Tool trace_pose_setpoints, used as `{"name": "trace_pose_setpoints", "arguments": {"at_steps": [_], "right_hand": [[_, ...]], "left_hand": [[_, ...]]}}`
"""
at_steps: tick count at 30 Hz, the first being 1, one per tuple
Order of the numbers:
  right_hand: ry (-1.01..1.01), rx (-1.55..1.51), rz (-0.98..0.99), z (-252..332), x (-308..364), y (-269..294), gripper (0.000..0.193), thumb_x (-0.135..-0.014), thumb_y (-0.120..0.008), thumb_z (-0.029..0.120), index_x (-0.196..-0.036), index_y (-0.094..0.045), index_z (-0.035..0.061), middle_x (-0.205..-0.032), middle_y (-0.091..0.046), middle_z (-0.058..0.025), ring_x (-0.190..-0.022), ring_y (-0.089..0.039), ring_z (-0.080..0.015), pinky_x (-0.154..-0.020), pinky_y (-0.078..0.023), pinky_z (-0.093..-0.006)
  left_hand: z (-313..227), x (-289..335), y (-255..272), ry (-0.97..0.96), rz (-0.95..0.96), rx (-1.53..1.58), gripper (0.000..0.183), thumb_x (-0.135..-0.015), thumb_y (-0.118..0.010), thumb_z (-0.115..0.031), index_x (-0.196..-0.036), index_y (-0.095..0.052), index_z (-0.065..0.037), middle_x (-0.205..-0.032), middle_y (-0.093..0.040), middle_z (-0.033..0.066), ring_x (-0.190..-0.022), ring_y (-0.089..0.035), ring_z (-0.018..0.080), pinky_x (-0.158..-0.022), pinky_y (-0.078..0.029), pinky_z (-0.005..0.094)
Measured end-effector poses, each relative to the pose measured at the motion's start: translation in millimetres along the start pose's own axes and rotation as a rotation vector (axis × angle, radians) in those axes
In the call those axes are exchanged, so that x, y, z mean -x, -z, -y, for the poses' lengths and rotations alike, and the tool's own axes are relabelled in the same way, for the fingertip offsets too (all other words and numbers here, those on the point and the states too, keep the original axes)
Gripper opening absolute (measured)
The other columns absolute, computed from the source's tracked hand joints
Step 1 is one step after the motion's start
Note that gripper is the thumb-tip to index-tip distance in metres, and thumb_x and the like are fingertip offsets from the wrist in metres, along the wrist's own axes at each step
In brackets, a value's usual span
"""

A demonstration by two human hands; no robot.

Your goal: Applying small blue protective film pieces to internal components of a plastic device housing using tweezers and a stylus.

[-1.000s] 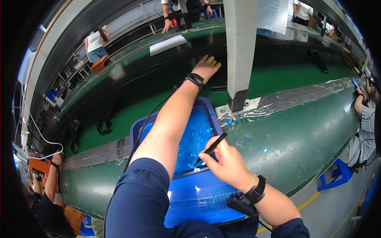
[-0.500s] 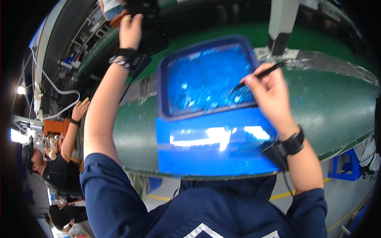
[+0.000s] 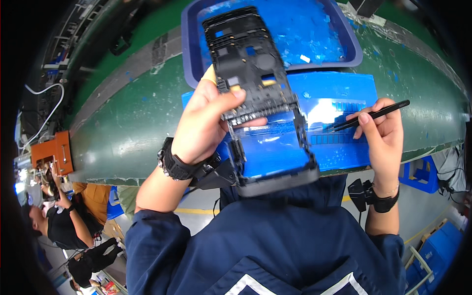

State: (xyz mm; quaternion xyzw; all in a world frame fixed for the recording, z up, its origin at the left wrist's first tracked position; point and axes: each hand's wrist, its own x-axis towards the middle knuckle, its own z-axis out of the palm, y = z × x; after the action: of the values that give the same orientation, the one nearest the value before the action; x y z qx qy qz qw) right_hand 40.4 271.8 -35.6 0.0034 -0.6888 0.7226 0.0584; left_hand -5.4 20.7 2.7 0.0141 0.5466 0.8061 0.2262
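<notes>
My left hand (image 3: 201,115) grips a long black plastic housing (image 3: 248,61), thumb on its face. Its upper part has ribs, slots and cut-outs, while its lower end is an open rectangular frame. It is held above a glossy blue sheet (image 3: 351,86) and overlaps the near edge of a tray. Pinched in my right hand (image 3: 383,140) are slim black tweezers (image 3: 381,112), tips pointing left over rows of small dark blue rectangular pieces (image 3: 339,137) on the sheet. Whether the tips touch a piece I cannot tell.
Beyond the sheet stands a dark blue tray (image 3: 187,54) with many bits of blue film. Sheet and tray are on a green work surface (image 3: 123,123). An orange box (image 3: 51,152) and a co-worker (image 3: 64,223) are at the left. A blue stool (image 3: 422,174) stands at the right.
My left hand has come back from the far left with the black housing, now over the sheet. My right hand, with the tweezers, has moved from the tray to the rows of pieces.
</notes>
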Motion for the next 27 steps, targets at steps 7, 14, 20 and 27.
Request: {"name": "trace_pose_setpoints", "arguments": {"at_steps": [7,14,20,27], "right_hand": [[0.026,0.05,-0.129,-13.2,4.4,-2.9,0.023,-0.079,-0.051,-0.001,-0.094,-0.034,0.0043,-0.076,-0.057,-0.0117,-0.06,-0.053,-0.0098,-0.053,-0.041,-0.0184],[-0.001,-0.123,-0.035,-3.8,5.0,-5.6,0.015,-0.083,-0.045,0.003,-0.096,-0.038,0.0049,-0.077,-0.055,-0.0103,-0.063,-0.046,-0.0071,-0.048,-0.027,-0.0166],[0.026,-0.14,0.036,19.5,-5.2,-71.3,0.023,-0.081,-0.049,0.006,-0.1,-0.037,0.0024,-0.072,-0.048,-0.0035,-0.071,-0.054,-0.0128,-0.054,-0.031,-0.0176],[0.064,-0.191,0.096,11.7,-12.7,-90.0,0.021,-0.081,-0.048,0.003,-0.098,-0.037,0.0014,-0.074,-0.051,-0.0062,-0.071,-0.055,-0.0151,-0.07,-0.044,-0.0277]], "left_hand": [[17.9,8.1,11.1,0.03,0.063,-0.018,0.063,-0.078,-0.041,0.002,-0.13,-0.009,-0.012,-0.116,-0.041,0.0123,-0.096,-0.052,0.0223,-0.062,-0.053,0.034],[25.5,17.7,3.3,-0.053,0.245,0.059,0.086,-0.061,-0.055,0.001,-0.131,-0.004,-0.005,-0.125,-0.031,0.0169,-0.111,-0.04,0.0304,-0.092,-0.034,0.0411],[30.3,21.0,1.7,-0.059,0.402,0.14,0.09,-0.065,-0.05,0.012,-0.131,0.008,-0.009,-0.129,-0.023,0.0141,-0.117,-0.029,0.0241,-0.094,-0.029,0.0373],[29.0,22.1,8.0,-0.153,0.456,0.032,0.089,-0.066,-0.051,0.01,-0.131,0.008,-0.007,-0.13,-0.02,0.0092,-0.12,-0.023,0.0165,-0.094,-0.026,0.0309]]}}
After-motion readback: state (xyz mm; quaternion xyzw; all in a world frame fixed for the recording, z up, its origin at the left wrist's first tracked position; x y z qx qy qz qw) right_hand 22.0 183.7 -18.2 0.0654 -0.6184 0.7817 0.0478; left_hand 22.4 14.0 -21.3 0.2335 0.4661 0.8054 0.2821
